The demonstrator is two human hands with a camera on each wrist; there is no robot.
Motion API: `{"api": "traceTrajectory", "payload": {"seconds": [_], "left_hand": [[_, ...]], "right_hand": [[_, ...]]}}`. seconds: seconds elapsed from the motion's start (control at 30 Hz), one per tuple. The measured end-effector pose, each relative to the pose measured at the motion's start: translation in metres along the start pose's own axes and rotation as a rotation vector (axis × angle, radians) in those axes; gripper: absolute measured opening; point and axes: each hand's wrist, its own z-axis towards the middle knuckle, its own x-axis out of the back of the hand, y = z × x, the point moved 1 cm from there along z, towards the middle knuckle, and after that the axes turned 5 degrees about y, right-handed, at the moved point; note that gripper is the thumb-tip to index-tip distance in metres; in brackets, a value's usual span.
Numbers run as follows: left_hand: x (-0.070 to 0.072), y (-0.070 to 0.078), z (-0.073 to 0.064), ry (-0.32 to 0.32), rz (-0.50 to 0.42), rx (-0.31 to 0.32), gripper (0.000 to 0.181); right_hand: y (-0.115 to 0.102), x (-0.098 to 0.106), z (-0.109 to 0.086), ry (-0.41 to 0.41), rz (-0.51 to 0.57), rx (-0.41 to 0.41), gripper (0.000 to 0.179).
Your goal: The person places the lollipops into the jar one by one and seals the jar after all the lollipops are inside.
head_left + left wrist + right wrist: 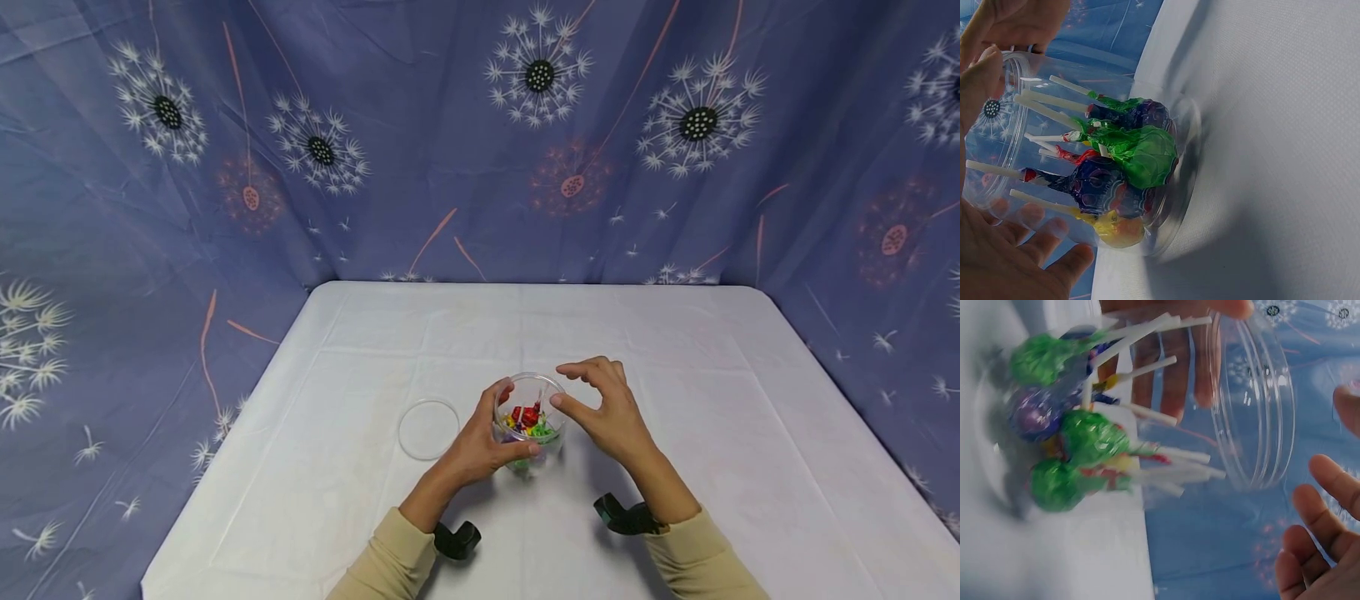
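My left hand (480, 442) grips a clear plastic jar (553, 454), fingers round its far side and thumb over the near rim. Inside are several lollipops (1144, 156) wrapped in green, purple, yellow and red, their white sticks (1172, 453) pointing toward the jar's mouth. The jar stands slightly tilted in the head view, its base close over the white table. Beside the rim, on the right, my right hand (611, 412) holds nothing; its thumb and fingers are spread apart in a loose curve. A round clear lid (401, 429) lies on the table left of the jar.
A white cloth covers the table (750, 467). Blue curtains (435, 167) with a dandelion print hang behind it and at both sides. Black wrist devices (628, 515) sit below both hands, next to the beige sleeves (697, 554).
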Motion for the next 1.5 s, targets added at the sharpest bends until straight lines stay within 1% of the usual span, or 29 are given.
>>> {"api": "traceTrajectory", "payload": {"seconds": [0.13, 0.17, 0.27, 0.37, 0.5, 0.7, 0.9, 1.13, 1.23, 1.37, 1.5], "left_hand": [[0.005, 0.018, -0.007, -0.008, -0.009, -0.001, 0.094], [0.006, 0.021, -0.008, -0.008, -0.012, -0.001, 0.093], [0.007, 0.022, -0.009, -0.004, -0.017, -0.007, 0.093], [0.002, 0.004, -0.002, 0.002, -0.014, -0.016, 0.096], [-0.003, -0.018, 0.006, 0.007, -0.007, -0.013, 0.099], [-0.003, -0.019, 0.006, 0.003, -0.013, -0.007, 0.1], [-0.002, -0.019, 0.006, -0.001, -0.009, -0.014, 0.1], [-0.001, -0.018, 0.006, -0.013, 0.004, -0.015, 0.099], [0.0, -0.018, 0.006, -0.026, 0.009, -0.017, 0.099], [0.007, -0.018, 0.006, -0.057, 0.039, -0.03, 0.099], [0.02, -0.019, 0.004, -0.068, 0.102, -0.024, 0.098]], "right_hand": [[0.009, 0.004, -0.007, -0.053, 0.032, -0.019, 0.05], [0.011, 0.004, -0.009, -0.072, 0.049, -0.02, 0.053], [0.017, 0.004, -0.015, -0.136, 0.104, -0.042, 0.064], [0.023, 0.002, -0.022, -0.201, 0.158, -0.085, 0.072], [0.028, -0.001, -0.03, -0.272, 0.18, -0.129, 0.079], [0.034, -0.008, -0.033, -0.335, 0.17, -0.17, 0.084], [0.036, -0.016, -0.032, -0.36, 0.177, -0.172, 0.088], [0.038, -0.021, -0.03, -0.366, 0.183, -0.218, 0.089], [0.038, -0.022, -0.03, -0.364, 0.193, -0.221, 0.088], [0.037, -0.023, -0.03, -0.353, 0.212, -0.206, 0.087], [0.036, -0.023, -0.03, -0.343, 0.209, -0.201, 0.086]]}}
